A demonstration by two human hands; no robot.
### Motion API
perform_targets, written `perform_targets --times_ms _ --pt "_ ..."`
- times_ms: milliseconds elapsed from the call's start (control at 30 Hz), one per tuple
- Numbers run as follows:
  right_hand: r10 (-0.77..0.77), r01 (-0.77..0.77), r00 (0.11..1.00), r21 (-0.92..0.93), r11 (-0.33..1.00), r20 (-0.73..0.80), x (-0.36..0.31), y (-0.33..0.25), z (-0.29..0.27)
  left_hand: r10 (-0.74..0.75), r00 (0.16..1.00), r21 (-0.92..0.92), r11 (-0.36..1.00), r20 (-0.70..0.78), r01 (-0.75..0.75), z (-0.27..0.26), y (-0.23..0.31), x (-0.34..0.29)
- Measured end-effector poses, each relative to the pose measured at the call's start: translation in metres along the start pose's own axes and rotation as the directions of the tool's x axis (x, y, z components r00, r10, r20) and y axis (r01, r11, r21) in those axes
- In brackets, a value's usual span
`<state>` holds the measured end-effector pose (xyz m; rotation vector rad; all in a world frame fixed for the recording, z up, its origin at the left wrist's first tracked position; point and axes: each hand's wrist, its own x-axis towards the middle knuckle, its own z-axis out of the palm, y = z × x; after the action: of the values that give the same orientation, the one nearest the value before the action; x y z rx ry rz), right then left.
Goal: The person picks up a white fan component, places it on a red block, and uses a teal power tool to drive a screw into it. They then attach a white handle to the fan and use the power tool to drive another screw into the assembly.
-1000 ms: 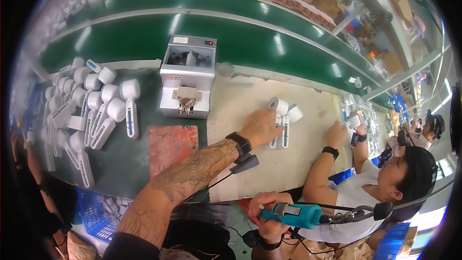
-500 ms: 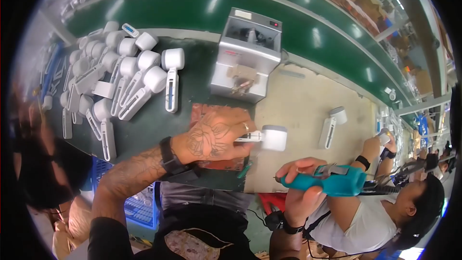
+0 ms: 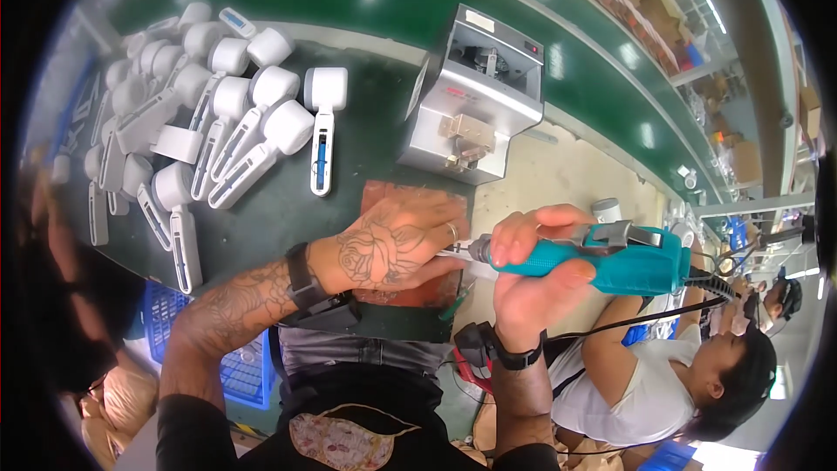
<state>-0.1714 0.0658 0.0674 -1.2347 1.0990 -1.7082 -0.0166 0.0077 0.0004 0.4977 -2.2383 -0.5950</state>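
A: Big stuff first?
B: Dark green worktop (image 3: pixel 261 240), beige sheet (image 3: pixel 558 179) over its right part. Boxy silver metal machine (image 3: pixel 471 100) on the far side. Flat red square mat (image 3: pixel 414 296) nearer the person.
A: Hands?
B: Right hand (image 3: pixel 529 296) wrapped round a teal barrel-shaped electric screwdriver (image 3: pixel 636 269), nose pointing left. Left hand (image 3: pixel 392 240) over the mat, fingers pinching a white plastic slim-handled device (image 3: pixel 481 269).
A: Where's the device exactly?
B: Handle under the left fingers; head just to their right, partly hidden by the screwdriver. Whether the tip touches it, can't tell.
A: Any writing?
B: Pale label (image 3: pixel 480 20) on the machine's top, too small to read. Red print (image 3: pixel 462 93) on its front, smaller, blurred.
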Motion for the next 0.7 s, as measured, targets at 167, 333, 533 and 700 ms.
perform_targets --times_ms 167,333,533,700 --pt "-0.031 0.029 0.999 -0.06 0.998 -0.023 0.0039 0.0061 0.0014 -0.011 1.0 0.003 1.0 0.017 0.011 0.0 -0.0026 0.0002" --pt "-0.031 0.03 0.999 -0.055 0.998 -0.023 0.0027 0.0077 0.0019 -0.014 0.999 0.0 1.0 0.031 0.014 -0.001 -0.0025 0.0003" --pt "-0.011 0.011 1.0 -0.038 0.999 -0.008 0.0047 0.0094 -0.0016 -0.038 0.998 -0.01 0.999 0.04 0.038 -0.0006 -0.0013 0.0009" --pt "-0.003 0.003 1.0 -0.023 1.0 0.001 0.0038 0.0089 -0.0005 -0.091 0.993 -0.037 0.995 0.072 0.094 -0.0022 0.0009 0.0027"
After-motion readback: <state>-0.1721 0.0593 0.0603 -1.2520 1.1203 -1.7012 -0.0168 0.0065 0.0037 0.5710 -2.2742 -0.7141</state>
